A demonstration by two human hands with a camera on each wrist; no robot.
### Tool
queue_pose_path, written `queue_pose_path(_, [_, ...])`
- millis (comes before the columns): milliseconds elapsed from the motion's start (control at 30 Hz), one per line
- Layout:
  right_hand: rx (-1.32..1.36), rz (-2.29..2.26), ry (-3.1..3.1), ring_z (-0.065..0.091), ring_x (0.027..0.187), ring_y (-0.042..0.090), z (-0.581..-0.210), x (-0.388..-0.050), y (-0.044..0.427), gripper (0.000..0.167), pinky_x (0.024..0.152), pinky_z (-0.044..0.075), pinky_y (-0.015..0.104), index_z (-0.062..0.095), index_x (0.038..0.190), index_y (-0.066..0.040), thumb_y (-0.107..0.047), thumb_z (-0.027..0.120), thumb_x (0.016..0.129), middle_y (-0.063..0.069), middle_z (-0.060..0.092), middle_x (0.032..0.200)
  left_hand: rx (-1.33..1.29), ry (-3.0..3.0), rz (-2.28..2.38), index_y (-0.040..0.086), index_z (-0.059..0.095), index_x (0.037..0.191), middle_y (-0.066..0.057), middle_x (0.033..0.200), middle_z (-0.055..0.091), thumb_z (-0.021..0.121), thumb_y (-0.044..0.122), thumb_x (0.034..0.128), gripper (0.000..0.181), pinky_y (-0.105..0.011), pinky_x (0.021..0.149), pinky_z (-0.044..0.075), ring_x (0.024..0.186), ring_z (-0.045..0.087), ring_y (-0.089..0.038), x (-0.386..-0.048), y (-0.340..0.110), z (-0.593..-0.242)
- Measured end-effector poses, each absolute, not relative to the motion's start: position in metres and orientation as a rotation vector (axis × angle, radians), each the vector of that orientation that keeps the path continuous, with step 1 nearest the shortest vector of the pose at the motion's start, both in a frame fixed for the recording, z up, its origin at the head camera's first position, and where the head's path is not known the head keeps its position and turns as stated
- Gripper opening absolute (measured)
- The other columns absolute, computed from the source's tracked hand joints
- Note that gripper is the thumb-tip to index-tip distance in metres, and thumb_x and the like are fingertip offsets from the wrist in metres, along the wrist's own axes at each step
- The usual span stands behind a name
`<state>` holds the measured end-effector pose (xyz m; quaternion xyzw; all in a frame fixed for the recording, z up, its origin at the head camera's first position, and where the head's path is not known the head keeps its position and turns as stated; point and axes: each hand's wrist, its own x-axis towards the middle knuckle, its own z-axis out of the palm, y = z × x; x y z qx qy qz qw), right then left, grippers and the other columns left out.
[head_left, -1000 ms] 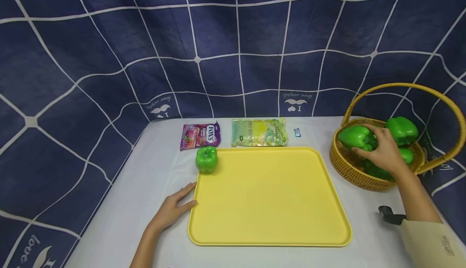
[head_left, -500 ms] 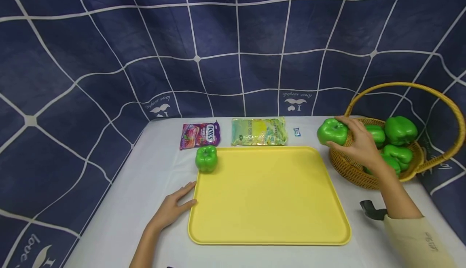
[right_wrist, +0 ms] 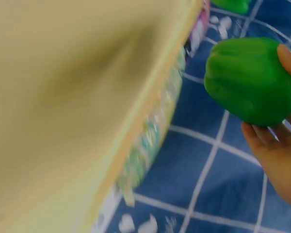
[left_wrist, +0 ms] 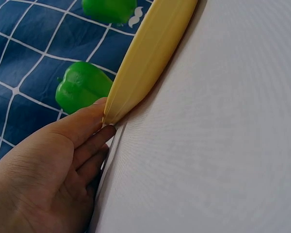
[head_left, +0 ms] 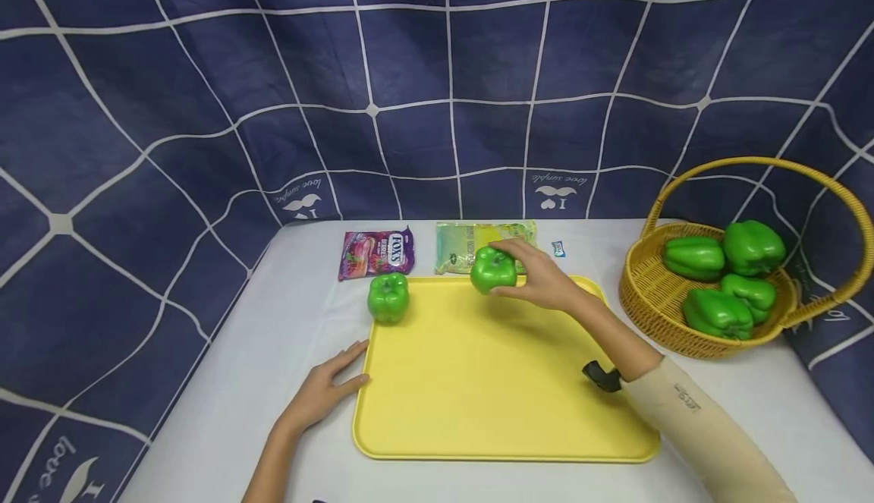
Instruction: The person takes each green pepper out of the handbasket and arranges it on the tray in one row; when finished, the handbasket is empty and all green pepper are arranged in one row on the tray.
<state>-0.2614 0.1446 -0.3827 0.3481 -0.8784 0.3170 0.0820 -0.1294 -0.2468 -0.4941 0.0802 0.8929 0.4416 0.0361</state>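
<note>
Wicker basket, four green peppers

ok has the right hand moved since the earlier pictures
Yes, the right hand went left, from the wicker basket to over the yellow tray, carrying a green pepper.

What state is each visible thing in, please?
Glossy green bell pepper: lifted, gripped by right hand.
Yellow rectangular tray: flat, rim touched by left hand.
Second green pepper: upright at tray's corner.
Golden wicker basket: upright, holding four green peppers.
Purple candy bag: flat, seal unclear.
Shiny yellow-green packet: flat, partly hidden.
Small blue packet: flat.
Blue checked cloth: hanging.
</note>
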Motion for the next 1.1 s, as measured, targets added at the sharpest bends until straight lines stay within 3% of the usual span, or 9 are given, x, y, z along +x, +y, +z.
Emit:
queue_pose_path(367, [1.175, 0.986, -2.712, 0.051, 0.112, 0.027, -0.421, -0.28, 0.083, 0.076, 0.093, 0.043, 0.048, 0.049, 0.132, -0.011, -0.036, 0.082, 0.068, 0.009, 0.053, 0.125, 0.229, 2.743, 1.342, 0.031, 0.045, 0.137, -0.003, 0.144, 0.037, 0.065, 0.045, 0.0824, 0.059, -0.052, 0.108, 0.022, 0.133, 0.03, -0.029, -0.129, -0.246, -0.491])
queue_pose_path(1100, [1.293, 1.09, -2.71, 0.048, 0.111, 0.024, -0.435, -0.285, 0.047, 0.075, 0.092, 0.045, 0.039, 0.046, 0.135, -0.012, -0.027, 0.081, 0.071, 0.01, 0.048, 0.125, 0.238, 2.765, 1.33, 0.029, 0.045, 0.137, -0.003, 0.143, 0.038, 0.065, 0.044, 0.0823, 0.06, -0.054, 0.107, 0.021, 0.132, 0.03, -0.032, -0.129, -0.246, -0.492])
